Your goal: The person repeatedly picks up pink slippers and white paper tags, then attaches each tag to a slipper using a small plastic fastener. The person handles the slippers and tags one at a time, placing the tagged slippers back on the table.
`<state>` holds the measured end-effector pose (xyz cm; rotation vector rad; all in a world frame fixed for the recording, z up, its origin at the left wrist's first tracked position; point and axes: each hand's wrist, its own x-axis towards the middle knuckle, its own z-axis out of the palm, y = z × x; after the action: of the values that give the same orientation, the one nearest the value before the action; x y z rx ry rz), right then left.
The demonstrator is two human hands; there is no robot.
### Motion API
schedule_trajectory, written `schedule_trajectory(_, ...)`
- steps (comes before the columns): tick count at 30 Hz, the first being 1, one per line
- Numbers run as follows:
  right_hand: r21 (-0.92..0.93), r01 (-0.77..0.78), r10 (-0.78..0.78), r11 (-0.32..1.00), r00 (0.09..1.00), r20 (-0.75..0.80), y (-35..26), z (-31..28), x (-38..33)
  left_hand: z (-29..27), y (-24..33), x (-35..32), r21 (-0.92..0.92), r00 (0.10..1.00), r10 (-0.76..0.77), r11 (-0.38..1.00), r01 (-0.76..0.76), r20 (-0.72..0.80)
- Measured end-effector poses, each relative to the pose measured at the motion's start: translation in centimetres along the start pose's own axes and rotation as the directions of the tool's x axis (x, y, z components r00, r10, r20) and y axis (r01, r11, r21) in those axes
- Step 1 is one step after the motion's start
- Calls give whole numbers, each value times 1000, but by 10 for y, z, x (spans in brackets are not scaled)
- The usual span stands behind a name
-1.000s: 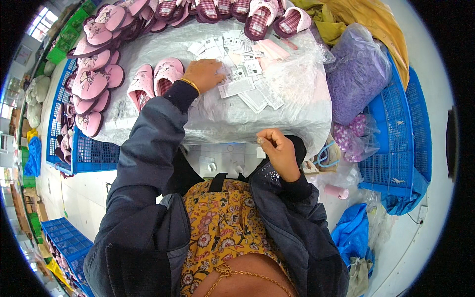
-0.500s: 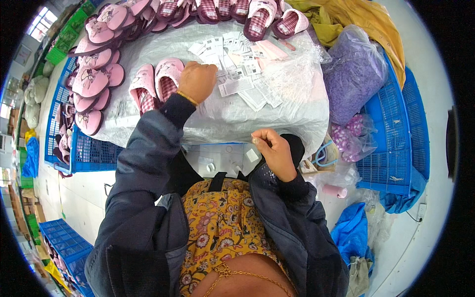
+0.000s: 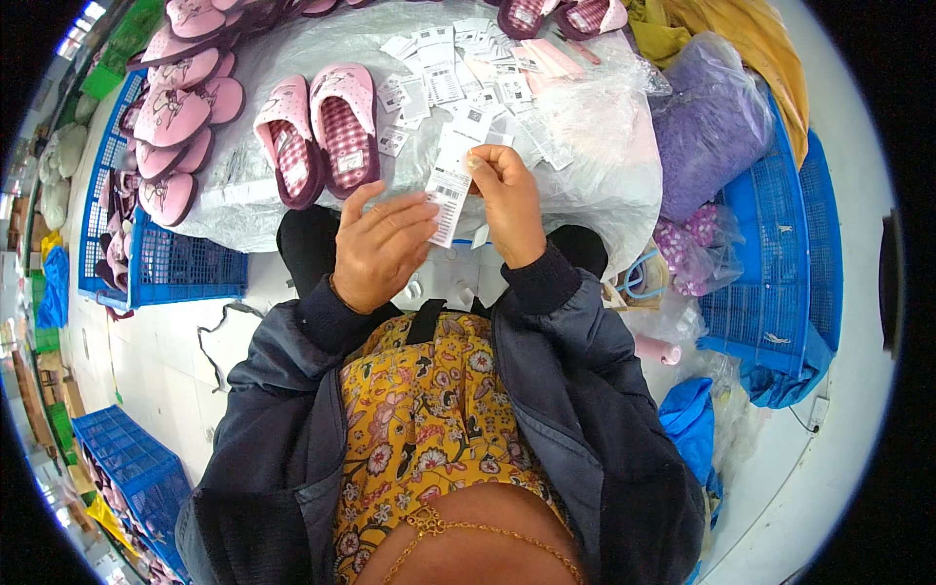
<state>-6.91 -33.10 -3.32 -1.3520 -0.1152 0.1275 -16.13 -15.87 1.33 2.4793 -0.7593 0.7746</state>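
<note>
A white printed paper tag (image 3: 450, 185) with a barcode is held upright over the table's near edge. My right hand (image 3: 508, 203) pinches its right side between thumb and fingers. At the tag's lower left, my left hand (image 3: 382, 246) has its fingers stretched out, the tips at the tag's edge. Just beyond my left hand stands a pair of pink slippers with checked insoles, a left slipper (image 3: 292, 146) and a right slipper (image 3: 343, 127), toes pointing away. More loose white tags (image 3: 437, 66) lie spread behind the held one.
Pink slippers (image 3: 175, 117) are stacked along the table's left side, above a blue crate (image 3: 185, 268). Clear plastic wrap (image 3: 600, 117) covers the table's right part. Beside it stand a bag of purple material (image 3: 712, 127) and blue crates (image 3: 756, 283). Another blue crate (image 3: 132, 448) sits lower left.
My left hand has come back from beside the slippers toward me and opened from a closed shape. My right hand has risen and now grips a paper tag. The view has shifted slightly.
</note>
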Motion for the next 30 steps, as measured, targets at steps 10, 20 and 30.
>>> schedule_trajectory(10,-227,170,-143,959,981,132,-14,9,-29,21,-8,-9,-770,584,-617,-56,636,527)
schedule_trajectory(20,-617,694,-626,370,677,386,-39,6,-42,20,-8,-12,-766,629,-572,1,643,527)
schedule_trajectory(30,-546,613,-563,571,776,283,-22,8,-57,24,7,-11,-787,755,-582,294,543,303)
